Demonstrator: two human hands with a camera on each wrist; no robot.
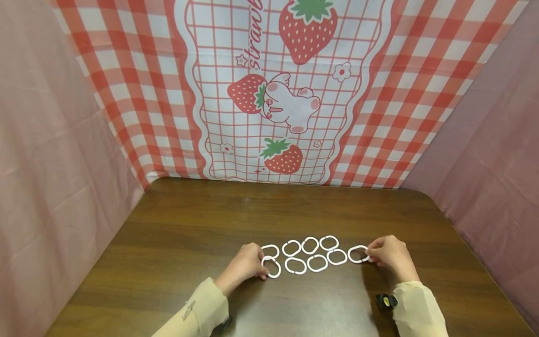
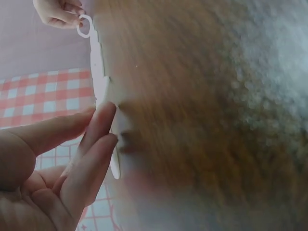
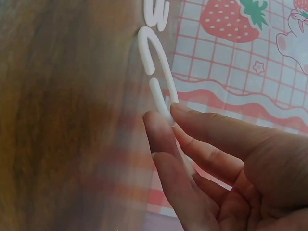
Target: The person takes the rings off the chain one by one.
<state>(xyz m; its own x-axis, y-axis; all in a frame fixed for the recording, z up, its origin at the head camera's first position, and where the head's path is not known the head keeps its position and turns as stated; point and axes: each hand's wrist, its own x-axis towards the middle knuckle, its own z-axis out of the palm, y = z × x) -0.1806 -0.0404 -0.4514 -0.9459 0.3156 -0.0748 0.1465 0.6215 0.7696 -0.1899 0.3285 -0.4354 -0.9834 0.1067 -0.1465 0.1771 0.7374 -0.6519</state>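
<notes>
Several white oval shower curtain rings, each with a small gap, lie in two rows on the brown table; one ring [image 1: 302, 246] sits in the back row. My left hand [image 1: 249, 261] is at the left end, its thumb and fingers pinching the left edge of a front ring [image 1: 279, 269], which overlaps another ring [image 1: 270, 246] behind it. At the right end my right hand [image 1: 390, 254] pinches a ring [image 3: 146, 50] by its right end between thumb and fingertips. In the left wrist view the left fingertips partly hide the rings.
The wooden table [image 1: 189, 210] meets a red checked strawberry cloth [image 1: 143, 93] at its back edge. Pink curtains [image 1: 63, 164] hang on both sides. A small black camera [image 1: 386, 302] is worn at the right wrist, by the beige sleeve [image 1: 417, 309].
</notes>
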